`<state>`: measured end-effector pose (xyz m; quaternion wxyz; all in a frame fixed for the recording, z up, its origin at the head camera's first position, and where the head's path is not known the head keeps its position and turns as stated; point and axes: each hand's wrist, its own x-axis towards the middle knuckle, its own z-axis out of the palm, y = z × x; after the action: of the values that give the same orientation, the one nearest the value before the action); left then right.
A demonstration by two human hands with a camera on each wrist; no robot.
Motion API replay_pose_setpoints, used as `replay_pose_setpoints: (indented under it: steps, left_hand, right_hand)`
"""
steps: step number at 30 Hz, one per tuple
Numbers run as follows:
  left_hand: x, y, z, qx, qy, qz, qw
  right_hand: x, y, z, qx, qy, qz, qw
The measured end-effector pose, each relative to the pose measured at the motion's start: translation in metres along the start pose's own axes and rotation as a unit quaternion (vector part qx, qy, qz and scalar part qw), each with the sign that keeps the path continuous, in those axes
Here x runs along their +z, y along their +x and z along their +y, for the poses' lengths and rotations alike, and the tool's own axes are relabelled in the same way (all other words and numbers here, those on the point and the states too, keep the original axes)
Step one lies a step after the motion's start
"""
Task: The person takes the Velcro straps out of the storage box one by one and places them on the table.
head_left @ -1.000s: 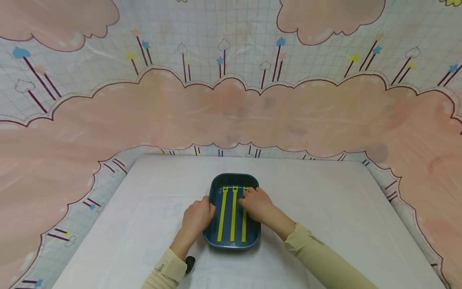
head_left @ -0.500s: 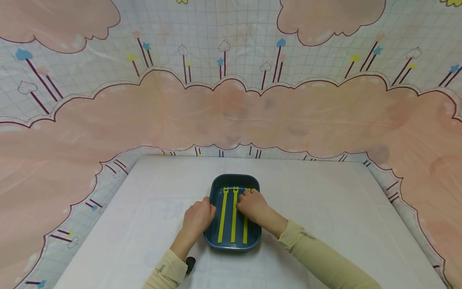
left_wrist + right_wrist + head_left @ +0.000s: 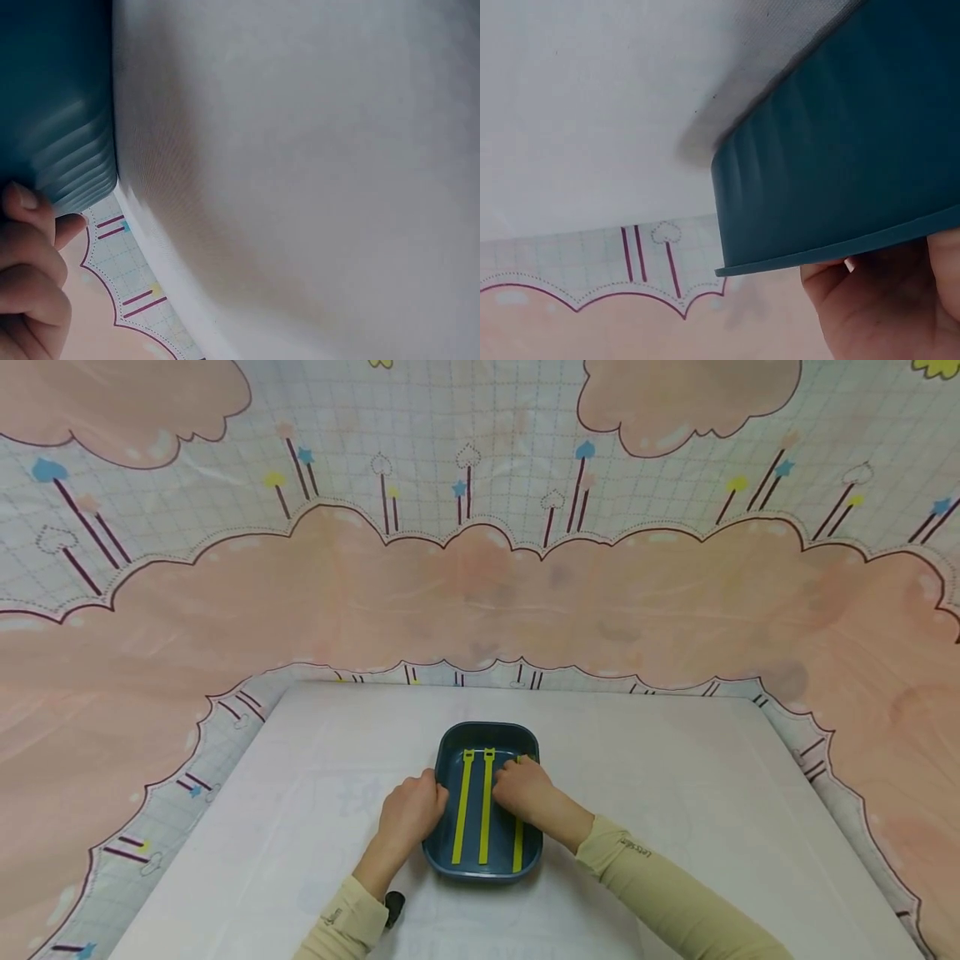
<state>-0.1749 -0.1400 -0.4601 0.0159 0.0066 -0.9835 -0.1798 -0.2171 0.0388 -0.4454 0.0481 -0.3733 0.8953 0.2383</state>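
Note:
A dark blue tray (image 3: 483, 873) stands on the white table, with three long yellow-green straps lying lengthwise in it. My left hand (image 3: 408, 810) grips the tray's left rim; in the left wrist view the fingers (image 3: 34, 277) curl at the tray's ribbed wall (image 3: 71, 150). Over the tray's right side, my right hand (image 3: 531, 793) has its curled fingers on the right strap (image 3: 518, 847), covering its middle. The left strap (image 3: 462, 806) and the middle strap (image 3: 486, 810) lie untouched. In the right wrist view the tray wall (image 3: 817, 165) hides the fingertips of the right hand (image 3: 892, 307).
The white table (image 3: 675, 793) extends around the tray. A small black object (image 3: 394, 908) shows beside the left sleeve. Behind the table hangs a patterned cloth (image 3: 480, 602) with pink clouds.
The right strap has shifted rightward, toward the tray's right wall, and now lies farther from the middle one. My right hand has moved slightly down and left. The left hand stays on the rim.

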Motion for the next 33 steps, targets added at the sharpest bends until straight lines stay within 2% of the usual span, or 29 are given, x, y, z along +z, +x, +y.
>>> replay_pose_setpoints:
  steps: [8,14,20,33]
  left_hand:
    - [-0.0012,-0.0007,0.0001,0.012,0.006,0.007,0.9999]
    - [-0.0024,-0.0007,0.0007,0.008,0.006,0.002,1.0000]
    - [-0.0027,-0.0004,0.0016,0.003,0.006,-0.003,1.0000]
    - [-0.0040,-0.0002,0.0046,0.000,0.004,-0.001,1.0000]
  right_hand:
    - [-0.0007,0.0017,-0.0006,-0.027,0.003,-0.001,0.9996]
    - [-0.0030,0.0009,-0.0006,-0.043,0.001,-0.010,0.9990]
    - [-0.0045,-0.0003,-0.0006,-0.044,0.001,-0.024,0.9987]
    - [-0.0067,-0.0036,0.0021,-0.035,0.019,-0.019,0.9990]
